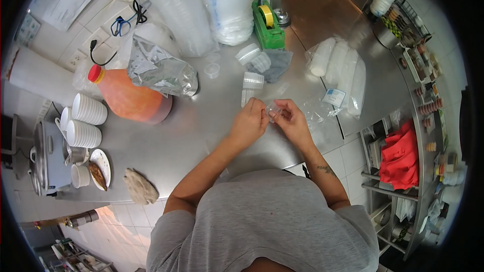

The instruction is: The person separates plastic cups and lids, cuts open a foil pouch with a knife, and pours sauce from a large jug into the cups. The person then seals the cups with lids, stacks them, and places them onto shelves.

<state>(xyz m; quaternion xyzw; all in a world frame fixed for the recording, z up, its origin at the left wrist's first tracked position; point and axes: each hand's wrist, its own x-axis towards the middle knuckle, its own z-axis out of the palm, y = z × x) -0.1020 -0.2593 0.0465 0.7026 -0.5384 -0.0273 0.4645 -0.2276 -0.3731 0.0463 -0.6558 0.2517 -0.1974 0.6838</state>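
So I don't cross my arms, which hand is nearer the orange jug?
Left. Your left hand is right of the orange jug; your right hand is farther right, past the left.

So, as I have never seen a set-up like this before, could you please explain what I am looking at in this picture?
There is no robot here: a person works with two bare hands. The single picture comes from a camera worn on the head, looking forward and down, so the wearer's grey shirt fills the bottom. The left hand and right hand meet over a steel table, pinching a small clear plastic piece whose exact shape I cannot make out.

To the left stand a jug of orange liquid, a foil bag, stacked cups and a plate. Beyond the hands is a green tape dispenser; to the right lie bagged white stacks.
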